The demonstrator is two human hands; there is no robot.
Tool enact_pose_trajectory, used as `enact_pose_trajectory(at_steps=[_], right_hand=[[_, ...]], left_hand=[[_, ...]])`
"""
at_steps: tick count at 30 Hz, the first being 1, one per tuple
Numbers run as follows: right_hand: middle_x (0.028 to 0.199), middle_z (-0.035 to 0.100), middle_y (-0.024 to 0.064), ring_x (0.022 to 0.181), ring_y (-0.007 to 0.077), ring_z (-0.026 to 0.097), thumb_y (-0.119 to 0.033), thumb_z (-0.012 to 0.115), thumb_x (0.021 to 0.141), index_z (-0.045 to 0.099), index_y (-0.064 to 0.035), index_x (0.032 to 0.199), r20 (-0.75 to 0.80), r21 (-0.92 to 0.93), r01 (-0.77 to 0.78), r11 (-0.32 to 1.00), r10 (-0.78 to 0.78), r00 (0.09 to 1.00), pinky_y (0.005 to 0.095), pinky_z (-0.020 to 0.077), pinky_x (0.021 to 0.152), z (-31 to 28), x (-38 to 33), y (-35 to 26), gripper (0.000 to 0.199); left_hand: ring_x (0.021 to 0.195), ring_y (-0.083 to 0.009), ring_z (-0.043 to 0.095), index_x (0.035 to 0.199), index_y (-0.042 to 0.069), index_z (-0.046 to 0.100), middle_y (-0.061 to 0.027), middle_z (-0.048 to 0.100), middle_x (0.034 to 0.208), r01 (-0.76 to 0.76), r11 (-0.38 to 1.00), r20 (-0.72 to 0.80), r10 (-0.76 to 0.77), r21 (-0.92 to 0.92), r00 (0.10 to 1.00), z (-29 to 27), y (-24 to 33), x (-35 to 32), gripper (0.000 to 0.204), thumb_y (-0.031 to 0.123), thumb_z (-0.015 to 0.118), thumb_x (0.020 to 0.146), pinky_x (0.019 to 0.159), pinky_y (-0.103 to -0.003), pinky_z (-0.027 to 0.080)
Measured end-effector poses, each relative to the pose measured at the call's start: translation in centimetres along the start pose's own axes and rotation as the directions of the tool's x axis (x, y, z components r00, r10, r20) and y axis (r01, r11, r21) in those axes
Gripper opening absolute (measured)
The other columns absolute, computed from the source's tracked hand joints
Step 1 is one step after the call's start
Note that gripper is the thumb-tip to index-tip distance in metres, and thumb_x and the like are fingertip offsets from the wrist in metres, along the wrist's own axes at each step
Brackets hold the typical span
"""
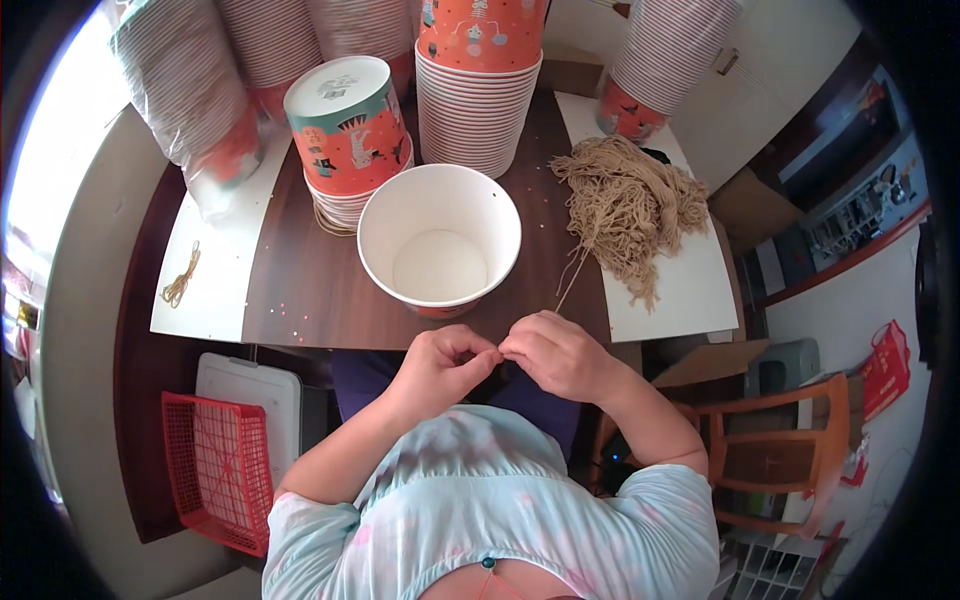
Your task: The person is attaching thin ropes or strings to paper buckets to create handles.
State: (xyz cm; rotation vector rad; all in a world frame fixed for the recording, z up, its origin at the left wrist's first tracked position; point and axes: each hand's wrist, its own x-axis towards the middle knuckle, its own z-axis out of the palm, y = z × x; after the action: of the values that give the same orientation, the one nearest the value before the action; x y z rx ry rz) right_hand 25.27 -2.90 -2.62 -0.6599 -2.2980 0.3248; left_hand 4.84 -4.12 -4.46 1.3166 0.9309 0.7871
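In front of the table's near edge, my left hand (448, 366) and my right hand (556, 352) meet with their fingertips pinched together. A thin tan cord (568, 286) runs from a large tangled heap of tan cords (632, 205) to my right hand, which is closed on it. What my left fingertips pinch is too small to make out. Just beyond my hands stands a paper bucket (440, 235), upright, its white inside facing up. A small dark hole shows near its rim at the far right side.
An upside-down stack of orange and green buckets (350, 145) stands behind, cords around its base. Further back rise a taller bucket stack (470, 110) and plastic-wrapped stacks (190, 90). A small cord bundle (180, 275) lies at left. A red basket (215, 460) and wooden chair (775, 450) flank me.
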Motion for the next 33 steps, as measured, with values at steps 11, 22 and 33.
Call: enact_pose_trajectory(at_steps=[11,22,33], right_hand=[[0.083,0.053,0.0098,0.076,0.0271,0.056,-0.002,0.064,0.075,0.055,-0.0032,0.091,0.062,-0.115,0.005,0.993,0.002,0.998,0.0364,0.0462,0.069,0.1,0.6,-1.3,0.018],[0.081,0.052,0.0027,0.069,0.0091,0.043,-0.017,0.049,0.097,0.057,0.0,0.098,-0.534,0.429,0.025,0.903,0.231,0.813,0.0226,0.0362,0.063,-19.6,13.7,1.0,0.019],[0.085,0.063,0.0002,0.075,0.0062,0.054,-0.018,0.06,0.092,0.063,-0.0052,0.09,-0.135,0.128,-0.331,0.935,0.347,0.928,0.0205,0.0445,0.07,-15.8,19.8,-1.1,0.013]], left_hand=[[0.067,-0.0253,0.06,0.081,0.001,0.066,-0.0096,0.059,0.079,-0.535,0.533,0.062,0.668,0.655,0.742,0.3,2.3,-1.4,0.014,-0.003,0.066,0.068,0.06,-0.034,0.051],[0.113,-0.0319,0.051,0.117,0.003,0.057,-0.0161,0.053,0.119,-0.424,0.225,0.227,0.585,0.877,0.778,-11.0,10.5,11.2,0.048,0.012,0.072,0.073,0.092,-0.041,0.044],[0.072,-0.0259,0.065,0.107,-0.004,0.062,-0.0165,0.063,0.073,-0.018,0.59,-0.173,0.265,0.807,0.949,-10.9,8.9,8.0,0.037,0.008,0.061,0.072,0.069,-0.036,0.05]])
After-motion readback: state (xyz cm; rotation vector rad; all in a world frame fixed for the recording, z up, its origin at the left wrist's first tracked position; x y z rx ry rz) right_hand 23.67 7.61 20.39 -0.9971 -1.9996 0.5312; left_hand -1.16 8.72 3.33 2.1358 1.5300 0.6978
